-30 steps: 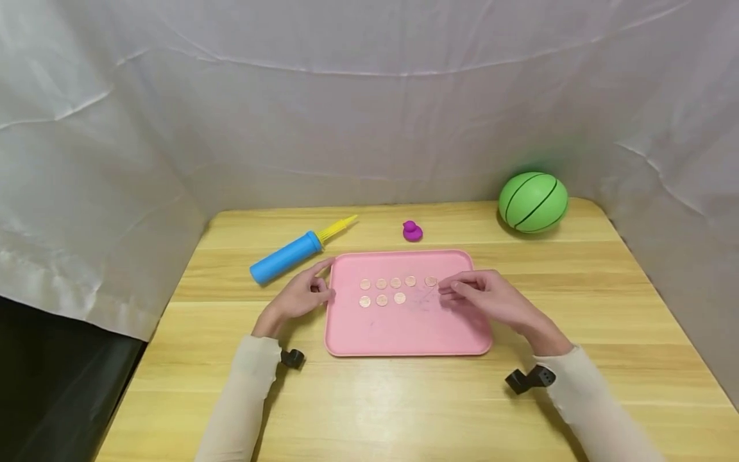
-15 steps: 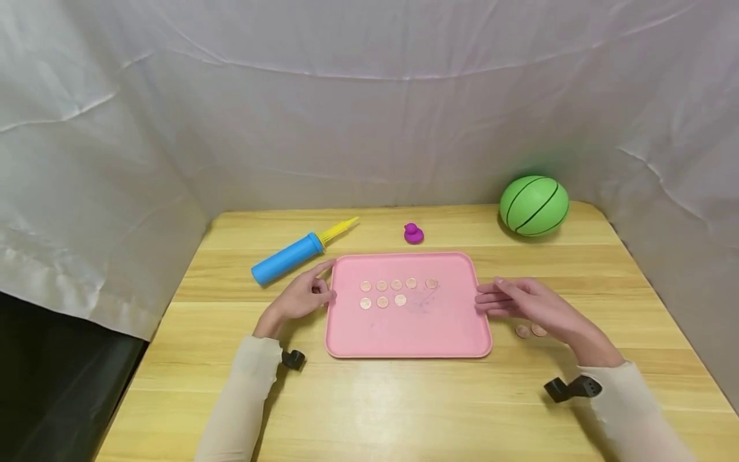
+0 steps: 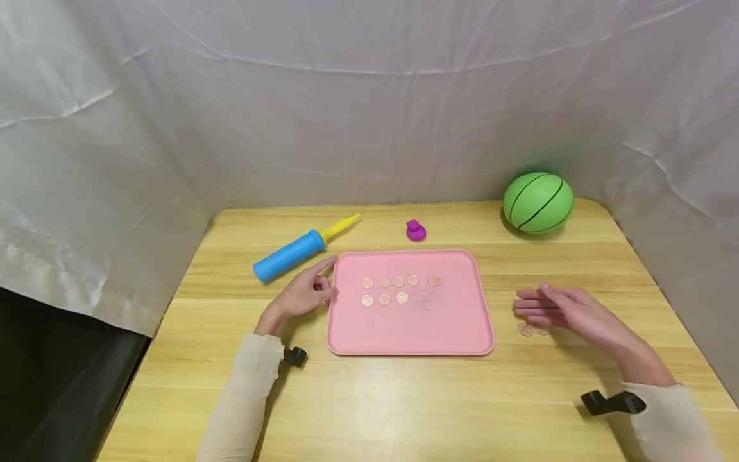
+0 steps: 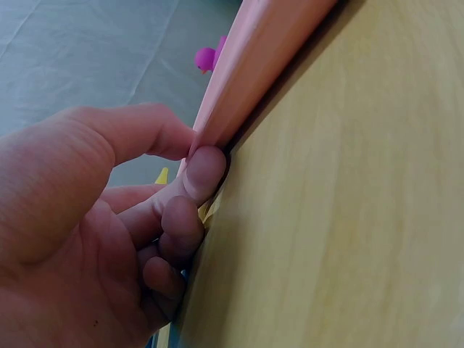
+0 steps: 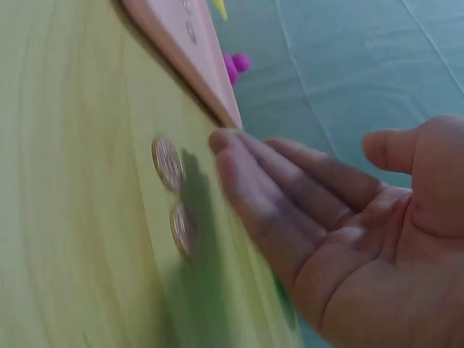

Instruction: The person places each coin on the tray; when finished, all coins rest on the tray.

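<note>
A pink tray (image 3: 410, 335) lies on the table with two rows of copper-coloured coins (image 3: 402, 297), several above and three below. At its left rim is my left hand (image 3: 299, 296); in the left wrist view thumb and fingertips (image 4: 206, 170) pinch the tray's edge. My right hand (image 3: 568, 311) hovers off the tray's right side, fingers straight and close together, holding nothing. Just below those fingers two coins lie on the table; the right wrist view shows both, a nearer coin (image 5: 183, 230) and a farther coin (image 5: 168, 163).
Behind the tray sits a small purple rubber duck (image 3: 416, 230). A blue and yellow hand pump (image 3: 291, 255) lies to the back left, and a green ball (image 3: 538, 202) is at the back right. Pale cloth (image 3: 369, 128) hangs around the table.
My right hand has moved right, from over the tray to beside the two loose coins, and its fingers have straightened. The left hand stays at the tray's rim; the coins on the tray are unchanged.
</note>
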`<action>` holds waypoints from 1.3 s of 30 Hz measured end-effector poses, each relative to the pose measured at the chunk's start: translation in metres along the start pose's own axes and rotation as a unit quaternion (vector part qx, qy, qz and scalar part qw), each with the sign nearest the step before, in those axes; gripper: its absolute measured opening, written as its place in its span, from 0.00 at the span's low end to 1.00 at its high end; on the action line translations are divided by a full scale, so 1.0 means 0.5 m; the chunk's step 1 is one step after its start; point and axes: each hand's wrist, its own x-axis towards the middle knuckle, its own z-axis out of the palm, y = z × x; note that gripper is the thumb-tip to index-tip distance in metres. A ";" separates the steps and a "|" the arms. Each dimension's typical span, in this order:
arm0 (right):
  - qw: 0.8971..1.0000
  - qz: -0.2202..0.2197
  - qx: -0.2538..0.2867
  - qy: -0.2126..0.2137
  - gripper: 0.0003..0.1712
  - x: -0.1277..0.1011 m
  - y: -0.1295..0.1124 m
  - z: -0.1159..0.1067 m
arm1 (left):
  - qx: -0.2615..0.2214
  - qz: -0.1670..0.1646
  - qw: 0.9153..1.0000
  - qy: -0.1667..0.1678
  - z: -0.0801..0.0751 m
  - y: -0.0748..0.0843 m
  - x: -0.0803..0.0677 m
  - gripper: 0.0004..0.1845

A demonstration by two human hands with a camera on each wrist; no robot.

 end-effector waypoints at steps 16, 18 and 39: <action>0.932 -0.089 -0.307 0.173 0.26 -0.046 0.054 0.022 | -0.006 -0.007 1.000 0.000 -0.001 -0.003 0.003 0.42; 0.924 -0.088 -0.321 0.186 0.25 -0.046 0.056 0.030 | -0.004 -0.010 1.000 -0.001 0.000 -0.002 0.003 0.42; 0.905 -0.099 -0.384 0.155 0.23 -0.033 0.060 0.051 | -0.001 -0.031 1.000 -0.001 0.000 -0.006 0.003 0.43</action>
